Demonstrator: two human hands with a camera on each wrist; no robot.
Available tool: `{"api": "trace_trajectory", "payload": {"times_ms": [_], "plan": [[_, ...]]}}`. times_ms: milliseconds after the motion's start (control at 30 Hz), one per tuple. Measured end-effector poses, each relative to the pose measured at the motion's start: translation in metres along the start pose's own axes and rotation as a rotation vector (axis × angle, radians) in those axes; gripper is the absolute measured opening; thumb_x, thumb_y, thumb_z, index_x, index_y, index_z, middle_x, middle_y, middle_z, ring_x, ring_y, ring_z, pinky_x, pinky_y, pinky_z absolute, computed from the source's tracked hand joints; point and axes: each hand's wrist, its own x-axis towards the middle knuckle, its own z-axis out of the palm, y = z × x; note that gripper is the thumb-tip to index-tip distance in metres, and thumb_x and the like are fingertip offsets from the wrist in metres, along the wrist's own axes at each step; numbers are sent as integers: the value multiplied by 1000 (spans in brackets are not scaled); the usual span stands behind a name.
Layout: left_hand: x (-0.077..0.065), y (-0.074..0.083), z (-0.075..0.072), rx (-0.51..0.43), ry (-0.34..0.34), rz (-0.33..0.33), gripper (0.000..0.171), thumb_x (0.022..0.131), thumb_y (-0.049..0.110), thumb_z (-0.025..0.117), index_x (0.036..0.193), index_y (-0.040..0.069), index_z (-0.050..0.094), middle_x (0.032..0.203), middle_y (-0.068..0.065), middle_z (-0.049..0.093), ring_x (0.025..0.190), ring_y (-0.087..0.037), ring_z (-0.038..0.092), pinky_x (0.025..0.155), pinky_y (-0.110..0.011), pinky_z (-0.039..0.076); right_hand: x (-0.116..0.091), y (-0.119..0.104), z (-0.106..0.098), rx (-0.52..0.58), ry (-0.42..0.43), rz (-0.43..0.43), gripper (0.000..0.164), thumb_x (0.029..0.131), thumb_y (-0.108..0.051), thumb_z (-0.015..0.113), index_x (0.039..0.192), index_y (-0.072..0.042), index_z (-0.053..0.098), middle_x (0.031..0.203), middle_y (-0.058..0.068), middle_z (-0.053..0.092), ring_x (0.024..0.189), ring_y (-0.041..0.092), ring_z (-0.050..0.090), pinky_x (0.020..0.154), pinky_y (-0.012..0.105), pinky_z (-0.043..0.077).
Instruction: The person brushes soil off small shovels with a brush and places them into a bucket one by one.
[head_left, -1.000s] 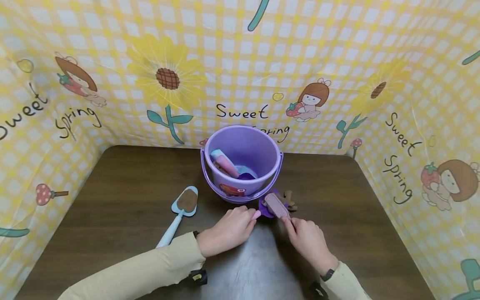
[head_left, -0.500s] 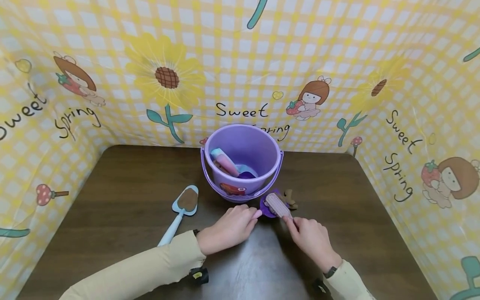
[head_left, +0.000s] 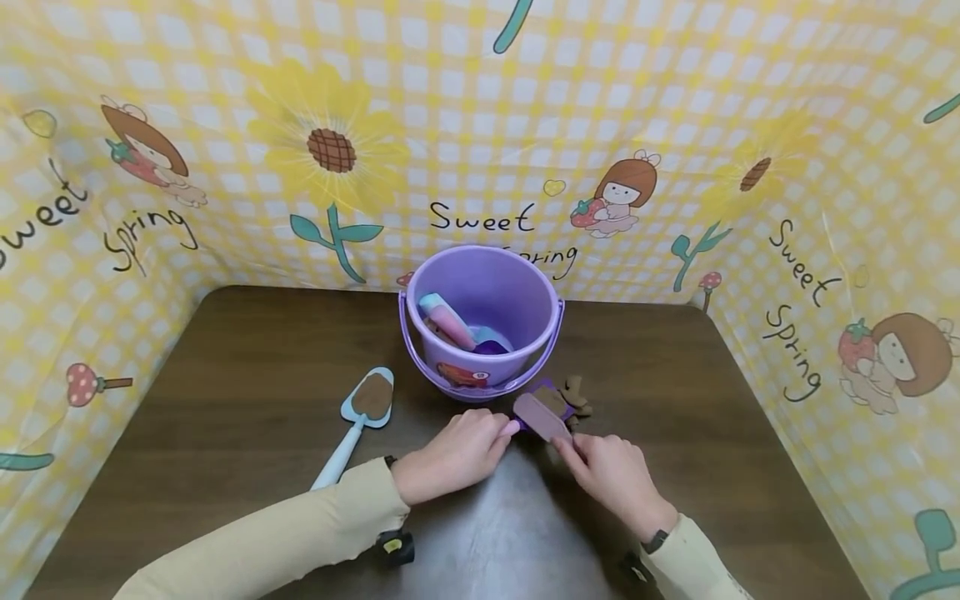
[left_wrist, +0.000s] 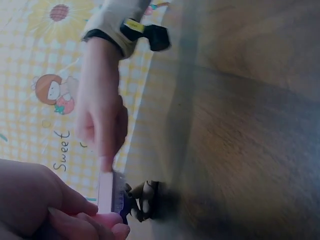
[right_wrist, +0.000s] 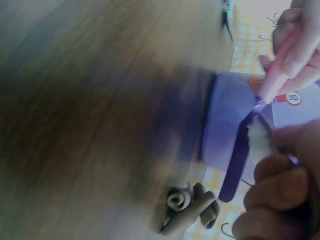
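Observation:
My left hand (head_left: 453, 450) grips the pink handle of a small purple toy shovel (right_wrist: 235, 170), whose blade sits just above the table. A brown patch shows on that blade in the head view. With my right hand (head_left: 618, 483) I pinch a pale pink brush (head_left: 540, 417), laid slantwise over the shovel near its handle. Short bristles show along the brush's side in the left wrist view. Beside the blade lie several curled brown clay-like pieces (right_wrist: 187, 210). In the right wrist view, my fingers partly hide the brush.
A purple bucket (head_left: 517, 367) with its handle down stands just behind the hands, holding pink, blue and purple tools (head_left: 450, 325). Left of it lies a light blue trowel (head_left: 341, 458) with brown on its blade. A checked yellow cloth (head_left: 480, 125) walls the brown table (head_left: 247, 375).
The brush has moved left along the shovel toward its handle, uncovering more brown on the blade. Its upper face looked textured and now looks smooth. My left hand stays nearly still.

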Motion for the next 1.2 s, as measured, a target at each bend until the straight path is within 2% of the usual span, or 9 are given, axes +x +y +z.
{"api": "trace_trajectory", "payload": {"times_ms": [133,333,467,567,667,733,900,1067,1200], "plan": [[0,2,-1,32,6,28,27,103,11,62,77,8,59,66,-1,49,64,-23,57,57,-40,49,0,1,0,-12,-6,80,54,101,-40,67,59,-22,38,51,-10,29,44,14,38,41,31,28],[-1,2,-1,71,21,65,24,102,11,65,78,9,61,67,0,50,64,-20,56,57,-36,49,3,0,-2,39,-52,181,55,105,-40,61,58,-19,41,51,-7,34,47,17,44,44,33,33],[-1,3,-1,56,18,49,26,103,11,63,77,9,60,67,0,49,64,-20,56,57,-37,48,5,0,-5,31,-1,159,54,104,-38,63,59,-18,40,52,-7,32,47,17,43,44,34,33],[-1,4,-2,38,17,36,28,104,12,62,77,9,58,66,0,49,64,-22,56,57,-38,48,3,1,-6,25,40,76,53,101,-34,68,60,-18,38,53,-9,28,46,14,37,44,32,30],[-1,5,-2,23,16,34,29,105,11,60,76,8,58,66,-1,49,64,-23,57,57,-40,49,0,3,-5,4,40,-15,52,99,-34,71,62,-21,38,53,-12,26,45,10,33,43,29,27],[-1,6,-3,23,12,30,28,105,11,60,77,7,58,66,-1,49,64,-24,57,57,-40,49,-1,4,-3,-25,44,-44,52,98,-35,72,62,-22,37,53,-13,25,44,10,33,41,29,26],[-1,6,-3,33,-6,29,27,104,11,62,77,8,58,67,0,49,64,-22,56,57,-38,48,-2,9,1,-52,73,28,53,100,-36,70,61,-20,37,52,-10,27,43,14,36,40,31,28],[-3,7,-2,5,-49,26,30,105,13,60,75,10,56,66,2,47,62,-19,53,58,-36,46,-2,16,0,-19,40,116,52,101,-34,68,61,-19,40,53,-8,31,45,15,38,42,31,30],[-4,9,-1,-2,-59,26,30,106,13,60,76,10,56,66,2,47,63,-18,52,58,-36,46,-3,20,-2,-5,65,102,52,100,-33,69,61,-19,39,53,-9,30,46,14,37,42,32,30]]}}
